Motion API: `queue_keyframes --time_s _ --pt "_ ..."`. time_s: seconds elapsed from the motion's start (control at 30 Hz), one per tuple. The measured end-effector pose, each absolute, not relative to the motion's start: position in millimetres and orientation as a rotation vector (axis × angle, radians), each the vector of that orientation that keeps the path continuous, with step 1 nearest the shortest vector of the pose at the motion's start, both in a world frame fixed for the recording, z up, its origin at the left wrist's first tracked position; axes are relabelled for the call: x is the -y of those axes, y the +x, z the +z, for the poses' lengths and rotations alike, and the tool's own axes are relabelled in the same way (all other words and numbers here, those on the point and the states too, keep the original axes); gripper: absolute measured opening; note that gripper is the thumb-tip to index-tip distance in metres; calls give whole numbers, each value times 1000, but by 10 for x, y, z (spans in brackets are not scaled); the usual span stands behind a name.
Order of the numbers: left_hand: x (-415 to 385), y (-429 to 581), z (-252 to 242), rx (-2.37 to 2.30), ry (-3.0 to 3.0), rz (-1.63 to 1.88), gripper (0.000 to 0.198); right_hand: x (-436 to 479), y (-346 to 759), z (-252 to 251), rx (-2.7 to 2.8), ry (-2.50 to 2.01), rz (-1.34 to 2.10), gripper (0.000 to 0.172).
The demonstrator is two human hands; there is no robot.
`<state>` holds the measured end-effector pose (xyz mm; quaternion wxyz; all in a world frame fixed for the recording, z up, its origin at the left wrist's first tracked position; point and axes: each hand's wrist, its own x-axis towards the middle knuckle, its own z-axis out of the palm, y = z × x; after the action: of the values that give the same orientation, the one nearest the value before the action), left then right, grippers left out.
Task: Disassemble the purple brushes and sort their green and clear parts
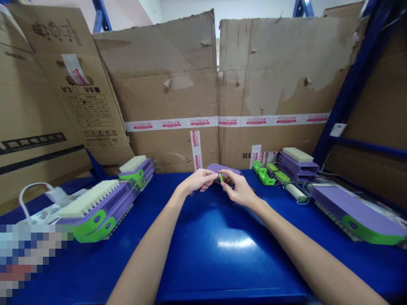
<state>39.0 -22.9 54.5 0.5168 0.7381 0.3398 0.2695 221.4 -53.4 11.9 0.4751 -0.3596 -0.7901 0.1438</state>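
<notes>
Both hands meet at the middle of the blue table. My right hand [237,187] pinches a small flat green plastic piece [221,181] between thumb and fingers, tilted nearly upright. Close beside it, my left hand [200,180] is closed in a pinch, its fingertips by the green piece. Whatever lies between those left fingers is too small to make out. Just behind the hands sits a purple plastic brush body [226,168], partly covered by the fingers. A little dark object shows beneath each hand, too blurred to name.
Purple-and-green brushes with cream bristles [92,197] lie along the left side. On the right are green clips [264,176], a clear case [297,192], stacked purple parts [297,165] and a large purple brush [356,207]. Cardboard sheets [171,93] stand behind; a white charger [59,195] is at left.
</notes>
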Motion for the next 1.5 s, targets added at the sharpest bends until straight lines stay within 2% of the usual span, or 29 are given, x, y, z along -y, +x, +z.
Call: queue_keyframes --time_s 0.23,0.43,0.6,0.83,0.97,1.2,1.37,1.5 --pt "101 284 439 -1016 1673 864 41 579 2286 191 1903 -1203 -193 40" --pt "-54 79 296 -1093 1514 978 37 633 2403 371 1789 -1290 -381 42" --pt "-106 -82 218 -1163 1406 984 33 672 2716 546 1647 -1418 -424 44" --pt "-127 -155 161 -1257 1368 937 26 843 3257 659 1662 -2216 -344 40" --pt "-159 -167 137 -1260 1380 916 25 888 3409 710 1645 -2479 -232 44" --pt "-163 -169 127 -1257 1387 891 27 867 3521 674 1573 -2718 -185 44" --pt "-139 -151 145 -1271 1397 871 27 856 3534 601 1609 -2762 -94 40" --pt "-141 -156 137 -1263 1396 873 33 865 3552 564 1570 -2734 -150 36"
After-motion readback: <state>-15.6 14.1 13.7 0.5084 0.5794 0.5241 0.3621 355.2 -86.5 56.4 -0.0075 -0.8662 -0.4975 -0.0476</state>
